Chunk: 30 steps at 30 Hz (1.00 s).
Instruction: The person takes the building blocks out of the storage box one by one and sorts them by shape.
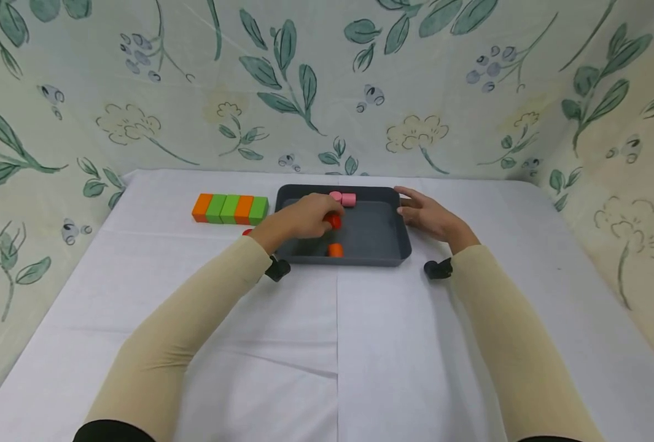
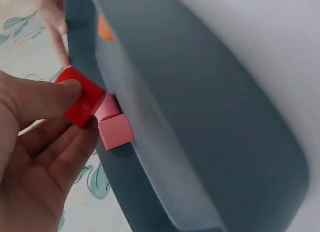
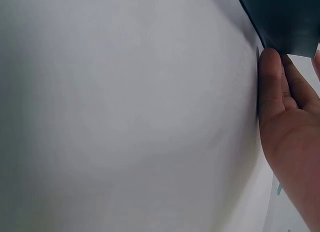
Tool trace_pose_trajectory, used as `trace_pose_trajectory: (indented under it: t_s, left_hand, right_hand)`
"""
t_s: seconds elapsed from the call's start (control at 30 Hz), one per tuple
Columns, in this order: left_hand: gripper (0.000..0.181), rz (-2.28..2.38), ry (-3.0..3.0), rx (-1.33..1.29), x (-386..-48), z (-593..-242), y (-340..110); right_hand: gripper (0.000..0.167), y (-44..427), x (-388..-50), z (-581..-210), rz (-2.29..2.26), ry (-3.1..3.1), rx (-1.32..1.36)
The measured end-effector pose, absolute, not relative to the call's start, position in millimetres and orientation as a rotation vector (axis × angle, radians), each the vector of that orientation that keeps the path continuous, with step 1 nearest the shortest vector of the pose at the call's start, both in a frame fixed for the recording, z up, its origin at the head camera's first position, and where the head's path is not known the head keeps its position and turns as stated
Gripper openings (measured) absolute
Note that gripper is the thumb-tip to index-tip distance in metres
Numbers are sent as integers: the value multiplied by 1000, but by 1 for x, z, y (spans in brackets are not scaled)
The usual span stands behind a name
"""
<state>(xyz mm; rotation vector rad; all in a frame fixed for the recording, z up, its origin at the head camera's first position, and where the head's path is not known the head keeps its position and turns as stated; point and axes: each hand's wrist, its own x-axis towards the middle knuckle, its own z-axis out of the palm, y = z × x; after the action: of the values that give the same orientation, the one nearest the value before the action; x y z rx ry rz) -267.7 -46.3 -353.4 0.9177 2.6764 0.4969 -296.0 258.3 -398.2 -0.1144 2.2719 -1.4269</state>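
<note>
My left hand (image 1: 311,216) pinches a small red block (image 2: 81,96) between thumb and fingertips, above the dark grey tray (image 1: 371,230). Inside that tray, two pink blocks, one a short cylinder (image 1: 349,199), lie together along the back wall. An orange block (image 1: 335,250) sits by the front wall. Against the tray's right side rest the extended fingers of my right hand (image 1: 428,216); in the right wrist view its thumb lies along the tray's outer wall.
Left of the tray stands a row of orange and green blocks (image 1: 229,209), set side by side. Another red piece (image 1: 247,232) shows partly behind the left wrist. White cloth (image 1: 382,344) covers the table, and patterned fabric (image 1: 327,80) hangs behind it.
</note>
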Motion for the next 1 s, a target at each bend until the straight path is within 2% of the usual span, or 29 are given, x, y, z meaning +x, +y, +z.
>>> trace_pose_trajectory:
  t_s: [0.27, 0.5, 0.8, 1.0]
  left_hand:
    - [35, 738, 2756, 948, -253, -344, -71]
    - [37, 936, 2849, 961, -237, -337, -115]
    - [35, 1037, 2947, 601, -210, -349, -194]
    - [37, 1031, 2968, 396, -195, -356, -227]
  right_hand:
    - [68, 259, -296, -399, -1450, 2246, -122]
    - [68, 258, -295, -397, -1453, 2251, -112]
    - [68, 256, -295, -395, -1427, 2260, -129]
    - [68, 258, -294, -393, -1428, 2257, -124]
